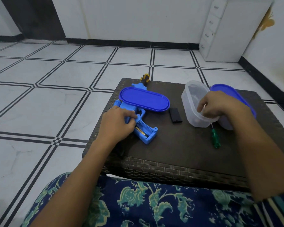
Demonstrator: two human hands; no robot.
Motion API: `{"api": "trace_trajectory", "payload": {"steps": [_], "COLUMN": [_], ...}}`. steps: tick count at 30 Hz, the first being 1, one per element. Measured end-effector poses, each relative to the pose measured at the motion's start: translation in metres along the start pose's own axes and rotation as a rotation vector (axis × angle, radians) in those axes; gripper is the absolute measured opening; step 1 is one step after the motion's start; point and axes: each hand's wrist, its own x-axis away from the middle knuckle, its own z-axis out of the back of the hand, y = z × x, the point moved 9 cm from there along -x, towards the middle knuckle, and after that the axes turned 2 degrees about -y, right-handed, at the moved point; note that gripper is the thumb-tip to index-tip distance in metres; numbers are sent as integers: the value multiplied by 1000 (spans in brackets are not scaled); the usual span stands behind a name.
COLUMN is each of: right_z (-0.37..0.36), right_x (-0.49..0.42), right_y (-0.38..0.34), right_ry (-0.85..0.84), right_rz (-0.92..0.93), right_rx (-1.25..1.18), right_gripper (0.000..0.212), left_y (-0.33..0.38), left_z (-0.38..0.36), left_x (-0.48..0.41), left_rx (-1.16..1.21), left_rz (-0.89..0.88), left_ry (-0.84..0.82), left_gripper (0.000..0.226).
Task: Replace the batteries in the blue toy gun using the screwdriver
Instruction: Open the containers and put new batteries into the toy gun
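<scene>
The blue toy gun (143, 128) lies on the dark wicker table (179, 163), its grip pointing toward me with the battery compartment open and a battery (140, 130) visible inside. My left hand (116, 123) holds the gun at the trigger area. The black compartment cover (175, 115) lies beside the gun. My right hand (215, 105) reaches into a clear plastic tub (193, 102), fingers curled; what they pinch is hidden. A green-handled screwdriver (215, 139) lies on the table below that hand.
A blue oval lid (144, 99) rests across the gun's barrel. A second tub with a blue lid (233, 99) stands behind my right hand. A black-and-yellow tool handle (145, 78) sticks out at the table's far edge. White tiled floor surrounds the table.
</scene>
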Motion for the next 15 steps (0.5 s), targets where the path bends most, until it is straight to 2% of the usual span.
{"api": "trace_trajectory", "payload": {"steps": [2, 5, 8, 11, 15], "right_z": [-5, -14, -18, -14, -13], "right_x": [-8, -17, -15, -15, -16], "right_y": [2, -2, -10, -12, -11], "right_ry": [-57, -51, -11, 105, 135], "right_rz": [-18, -9, 37, 67, 85], "right_rx": [87, 191, 187, 182, 111], "right_gripper": [24, 21, 17, 14, 15], "left_y": [1, 1, 0, -1, 1], "left_z": [0, -2, -2, -3, -2], "left_x": [0, 0, 1, 1, -1], "left_rx": [10, 14, 12, 31, 46], "left_rz": [7, 14, 9, 11, 15], "left_ry": [1, -3, -3, -6, -6], "left_gripper": [36, 37, 36, 34, 35]}}
